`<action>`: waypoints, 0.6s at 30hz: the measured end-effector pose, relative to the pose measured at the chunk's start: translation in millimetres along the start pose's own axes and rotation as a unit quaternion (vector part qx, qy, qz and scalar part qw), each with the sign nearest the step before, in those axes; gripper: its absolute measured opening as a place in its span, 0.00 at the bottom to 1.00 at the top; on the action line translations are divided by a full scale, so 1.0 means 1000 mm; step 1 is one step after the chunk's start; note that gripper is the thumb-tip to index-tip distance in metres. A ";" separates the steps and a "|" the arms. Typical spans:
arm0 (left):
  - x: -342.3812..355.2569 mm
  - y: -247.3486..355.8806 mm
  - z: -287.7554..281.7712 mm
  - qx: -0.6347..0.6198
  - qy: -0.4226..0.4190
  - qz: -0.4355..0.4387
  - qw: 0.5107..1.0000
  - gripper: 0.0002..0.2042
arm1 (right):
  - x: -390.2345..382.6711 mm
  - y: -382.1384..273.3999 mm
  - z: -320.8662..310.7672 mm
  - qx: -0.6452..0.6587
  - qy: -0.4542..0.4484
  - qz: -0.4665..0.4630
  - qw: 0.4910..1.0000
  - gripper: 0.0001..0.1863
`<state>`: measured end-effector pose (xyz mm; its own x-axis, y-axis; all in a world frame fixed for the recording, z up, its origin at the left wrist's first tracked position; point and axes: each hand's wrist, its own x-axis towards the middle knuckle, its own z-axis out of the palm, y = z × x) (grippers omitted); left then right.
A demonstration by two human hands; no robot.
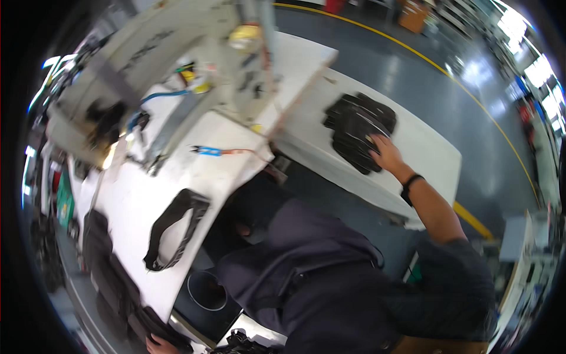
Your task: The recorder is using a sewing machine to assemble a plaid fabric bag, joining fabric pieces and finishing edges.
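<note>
My right hand [387,154], with a black band on its wrist, reaches out to a stack of black folded pieces [361,127] on a white side table. Its fingers close over the near edge of the stack; motion blurs them. At the lower left rim, my left hand [161,345] shows only in part, its fingers bent against a dark padded fabric piece [150,324]. A black looped band [177,230] with light marks along it lies on the white worktable [132,233], between the two hands.
A large pale sewing machine [194,71] stands at the far left of the worktable. Blue-handled thread snippers [207,151] on an orange cord lie before it. More dark padded pieces [109,259] line the table's left edge. A yellow line [413,50] crosses the grey floor.
</note>
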<state>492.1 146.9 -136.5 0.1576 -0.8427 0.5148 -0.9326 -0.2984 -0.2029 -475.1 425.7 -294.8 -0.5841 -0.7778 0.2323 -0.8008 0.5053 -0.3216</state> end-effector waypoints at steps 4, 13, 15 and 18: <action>-0.001 0.082 -0.027 -0.108 0.013 0.012 0.994 0.17 | -0.042 0.056 0.000 -0.011 0.053 -0.036 0.998 0.29; -0.012 0.092 -0.072 -0.157 -0.067 -0.055 0.984 0.23 | -0.018 0.084 -0.025 -0.091 -0.076 0.018 0.993 0.19; -0.012 0.098 -0.069 -0.152 -0.057 -0.035 0.986 0.25 | -0.010 0.064 -0.035 -0.078 -0.088 0.028 0.993 0.18; -0.008 0.103 -0.071 -0.158 -0.060 -0.022 0.985 0.26 | 0.006 0.061 -0.040 -0.060 -0.104 0.041 0.992 0.18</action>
<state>371.6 154.5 -102.4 0.2202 -0.8842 0.4119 -0.9754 -0.1976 0.0972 -532.6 466.4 -276.5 -0.6178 -0.7863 0.0116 -0.7690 0.6010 -0.2178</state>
